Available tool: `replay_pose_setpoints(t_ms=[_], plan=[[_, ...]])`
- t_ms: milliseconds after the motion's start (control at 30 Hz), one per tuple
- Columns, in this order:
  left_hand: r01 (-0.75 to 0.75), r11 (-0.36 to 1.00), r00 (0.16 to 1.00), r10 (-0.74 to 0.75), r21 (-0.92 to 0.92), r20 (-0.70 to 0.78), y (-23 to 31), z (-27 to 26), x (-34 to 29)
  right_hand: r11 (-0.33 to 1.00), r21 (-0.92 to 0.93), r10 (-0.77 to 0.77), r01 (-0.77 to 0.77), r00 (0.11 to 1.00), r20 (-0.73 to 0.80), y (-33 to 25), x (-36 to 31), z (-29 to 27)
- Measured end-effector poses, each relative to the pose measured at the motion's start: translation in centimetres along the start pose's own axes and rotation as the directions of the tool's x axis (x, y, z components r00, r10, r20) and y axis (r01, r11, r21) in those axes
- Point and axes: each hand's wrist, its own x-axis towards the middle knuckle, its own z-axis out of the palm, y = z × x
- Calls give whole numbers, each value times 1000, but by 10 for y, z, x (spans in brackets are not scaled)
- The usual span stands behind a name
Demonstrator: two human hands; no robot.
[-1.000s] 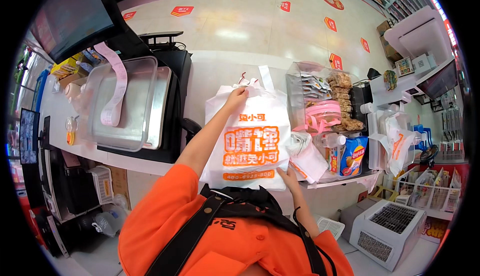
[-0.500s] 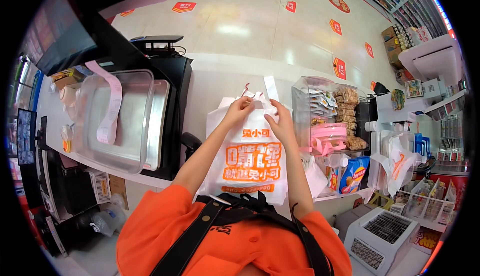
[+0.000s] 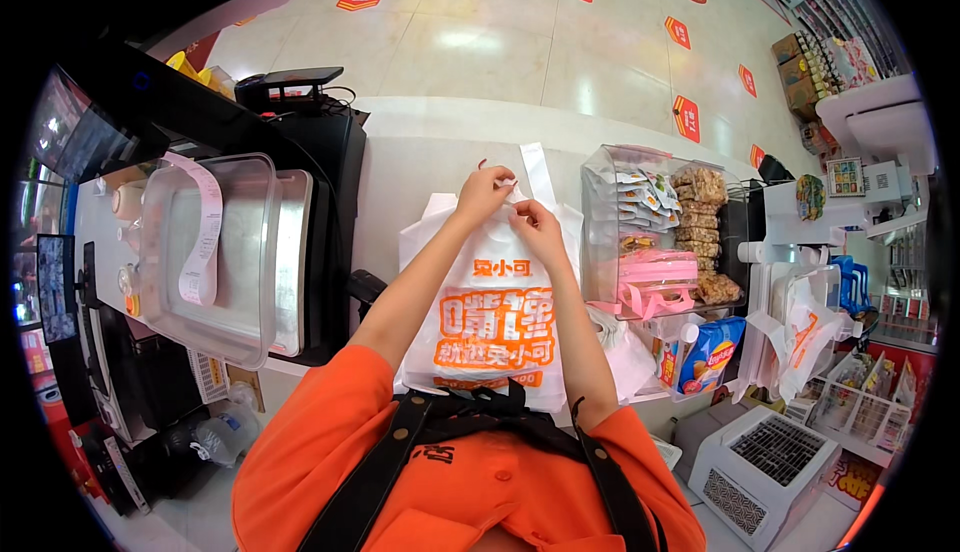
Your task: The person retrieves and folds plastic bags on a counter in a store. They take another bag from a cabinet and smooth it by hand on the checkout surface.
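Observation:
A white plastic carrier bag (image 3: pixel 470 262) with orange print lies on the counter in front of me. My left hand (image 3: pixel 485 195) is closed in a pinch at the bag's gathered top. A bit of dark red cord or tie (image 3: pixel 482 163) shows just above those fingers, the rest hidden by them. My right hand (image 3: pixel 537 228), its thumb and fingers pinched together, grips the bag just below and to the right of the left hand. One handle strap (image 3: pixel 537 172) of the bag stretches away beyond my right hand. What is inside the bag cannot be seen.
Right of the bag stands a clear display box (image 3: pixel 607 237) of snack packets and pink bags. Left are a clear plastic tub (image 3: pixel 262 252) with a paper receipt strip (image 3: pixel 205 227) and a black machine (image 3: pixel 340 172). More white bags (image 3: pixel 625 357) hang by the counter's right front edge.
My hands have drawn closer together at the bag's top, the left one turning over it. The red tie, which stuck out more before, is mostly covered by fingers. The view has shifted slightly.

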Motion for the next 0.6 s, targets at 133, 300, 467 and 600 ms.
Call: replay_pose_setpoints(t_ms=[133, 300, 467, 600], plan=[[272, 918, 962, -259, -289, 82, 3, -4, -11, 955, 179, 245, -234, 969, -39, 1, 26, -11], [382, 825, 924, -346, -416, 162, 13, -18, -21, 902, -286, 332, -323, 943, -21, -9, 55, 0], [321, 820, 940, -337, -473, 52, 14, -18, -33, 755, -609, 289, -245, 957, -27, -16, 53, 3], [303, 810, 941, -337, -502, 24, 12, -13, -40, 873, -474, 165, -117, 984, 60, -19, 41, -1]])
